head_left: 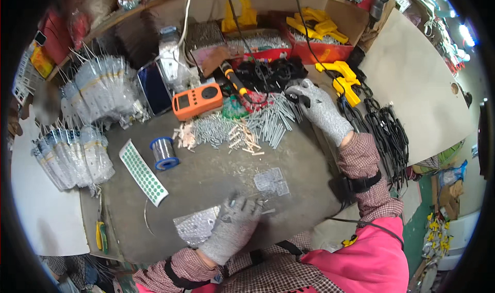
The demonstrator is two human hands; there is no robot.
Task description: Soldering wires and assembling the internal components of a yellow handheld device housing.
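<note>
Both my hands wear grey knitted gloves. My left hand (pixel 237 221) is low over the near part of the dark work mat, its bent fingers smeared by motion. Under and beside it lies a clear dimpled plastic piece (pixel 193 227); whether the hand grips it I cannot tell. A thin silvery sliver shows by the fingertips. Farther off, my right hand (pixel 315 105) reaches to the right end of a heap of black parts (pixel 270 75). Its fingers are curled around a small black part, partly hidden. Just ahead of the left hand rests a clear square plastic piece (pixel 271 182).
Piles of long screws (pixel 276 120) and small pinkish pegs (pixel 242 138) lie mid-mat, near an orange meter (pixel 197 101), a solder spool (pixel 164 153) and a green-dotted sticker sheet (pixel 143 173). Bagged parts (pixel 103 92) stand left; black cables (pixel 384 138) and yellow pieces (pixel 343 79) right.
</note>
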